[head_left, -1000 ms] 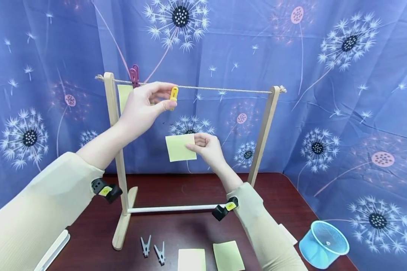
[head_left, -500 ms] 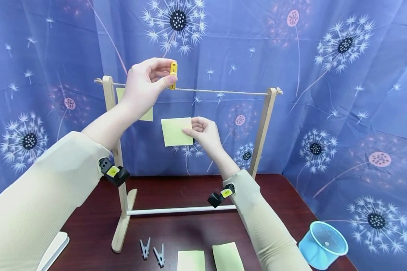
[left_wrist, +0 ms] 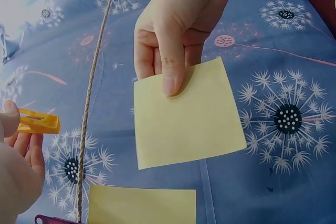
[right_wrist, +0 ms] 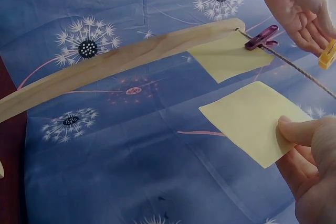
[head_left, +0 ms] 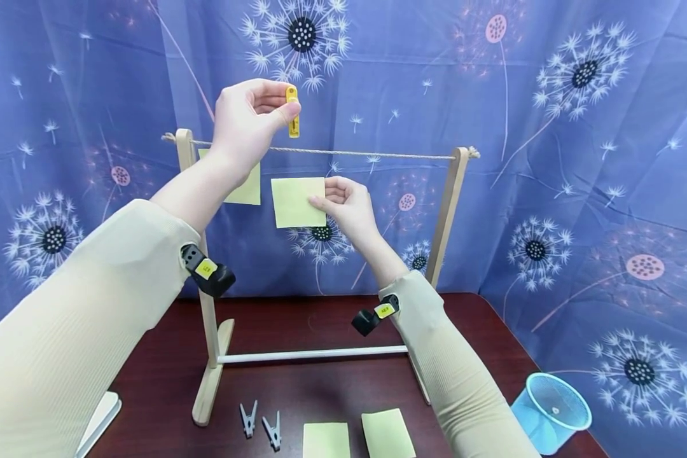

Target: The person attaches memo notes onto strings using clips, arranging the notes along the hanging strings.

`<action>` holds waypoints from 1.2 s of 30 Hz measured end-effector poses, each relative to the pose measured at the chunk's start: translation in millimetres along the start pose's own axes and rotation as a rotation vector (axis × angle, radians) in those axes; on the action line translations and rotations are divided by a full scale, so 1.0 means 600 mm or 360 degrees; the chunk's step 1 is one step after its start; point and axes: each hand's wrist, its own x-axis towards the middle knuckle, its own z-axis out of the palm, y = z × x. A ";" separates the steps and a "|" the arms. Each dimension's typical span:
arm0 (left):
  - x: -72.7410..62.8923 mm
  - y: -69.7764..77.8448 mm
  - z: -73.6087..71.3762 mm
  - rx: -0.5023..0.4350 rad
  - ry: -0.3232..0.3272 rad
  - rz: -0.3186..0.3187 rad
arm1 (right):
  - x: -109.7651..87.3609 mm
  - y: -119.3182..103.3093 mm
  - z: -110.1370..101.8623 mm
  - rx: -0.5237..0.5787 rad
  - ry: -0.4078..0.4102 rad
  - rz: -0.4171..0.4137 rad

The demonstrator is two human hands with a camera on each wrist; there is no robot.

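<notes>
Above the rope (head_left: pixel 366 153) my left hand (head_left: pixel 246 121) pinches a yellow clothespin (head_left: pixel 293 113) between thumb and fingers. Lower and to the right, my right hand (head_left: pixel 350 207) holds a pale yellow sticky note (head_left: pixel 296 203) by its right edge, just below the rope and apart from it. Another yellow note (right_wrist: pixel 231 59) hangs at the rope's left end under a purple clothespin (right_wrist: pixel 261 37), which my left arm hides in the head view. The left wrist view shows the held note (left_wrist: pixel 189 119) flat, with the right thumb on its face.
The rope runs between two wooden posts (head_left: pixel 449 210) joined low down by a white rod (head_left: pixel 315 354). Two grey clothespins (head_left: pixel 249 420) and two yellow notes (head_left: pixel 388 434) lie on the dark red table (head_left: pixel 166 381). A blue mesh basket (head_left: pixel 551 413) stands at the right, a white object (head_left: pixel 100 420) at the left.
My left hand has risen with the yellow clothespin from rope height to above the rope. My right hand has lifted the note up toward the rope.
</notes>
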 end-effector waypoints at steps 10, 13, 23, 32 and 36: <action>0.007 -0.001 0.006 -0.0032 0.0004 -0.0006 | 0.012 -0.014 0.004 0.0026 0.0023 -0.0091; 0.006 -0.006 0.008 0.0021 0.0008 -0.0008 | 0.013 -0.015 0.004 0.0034 0.0024 -0.0102; 0.003 -0.012 0.011 -0.0073 0.0114 -0.0076 | 0.015 -0.025 0.003 0.0051 0.0044 -0.0091; 0.004 -0.014 0.009 -0.0060 0.0140 -0.0186 | 0.020 -0.030 0.005 0.0014 0.0052 -0.0113; 0.003 -0.016 0.007 -0.0057 0.0149 -0.0170 | 0.022 -0.030 0.006 0.0014 0.0050 -0.0113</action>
